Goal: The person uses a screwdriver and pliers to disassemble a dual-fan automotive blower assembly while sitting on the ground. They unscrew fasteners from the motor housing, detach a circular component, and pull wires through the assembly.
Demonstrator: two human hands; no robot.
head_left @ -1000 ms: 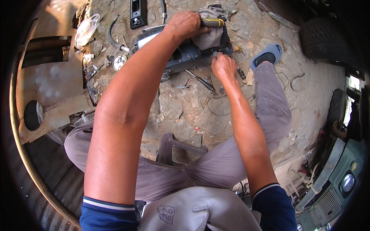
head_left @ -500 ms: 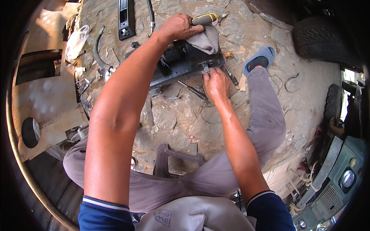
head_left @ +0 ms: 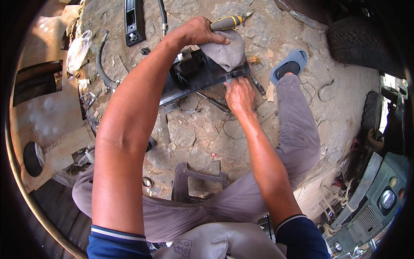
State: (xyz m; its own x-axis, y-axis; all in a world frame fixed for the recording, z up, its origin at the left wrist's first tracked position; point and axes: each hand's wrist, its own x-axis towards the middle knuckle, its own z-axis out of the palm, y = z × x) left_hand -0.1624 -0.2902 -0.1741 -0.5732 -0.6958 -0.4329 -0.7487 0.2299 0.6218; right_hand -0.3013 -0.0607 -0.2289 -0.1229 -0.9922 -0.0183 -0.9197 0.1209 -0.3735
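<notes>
**A:** Starting near me: my knees frame a grey bracket (head_left: pixel 199 183) lying on the stone floor (head_left: pixel 189 129), nothing touching it. Further out my right hand (head_left: pixel 239 96) sits at the near edge of the black panel (head_left: pixel 196 75), fingers bunched and pinching something small and dark there. Can't make out what, looks like a clip or a tool tip.

**B:** And the left one?

**A:** Left hand (head_left: pixel 199 32) is farthest out, fist closed round a yellow-handled screwdriver (head_left: pixel 228 21), heel of the hand pressing on a grey rag (head_left: pixel 226 54) draped over the panel's right end.

**B:** Which way does the panel run?

**A:** Long axis goes lower-left to upper-right across the view, so it lies crosswise in front of me. The right fingers meet it from the near side, close to the right end; the left comes over the top from the far side. Right hand's the nearer one to the edge being worked. Beyond that, a blue sandal (head_left: pixel 288 64) just right of the panel, and a tyre (head_left: pixel 358 41) well apart.
</notes>
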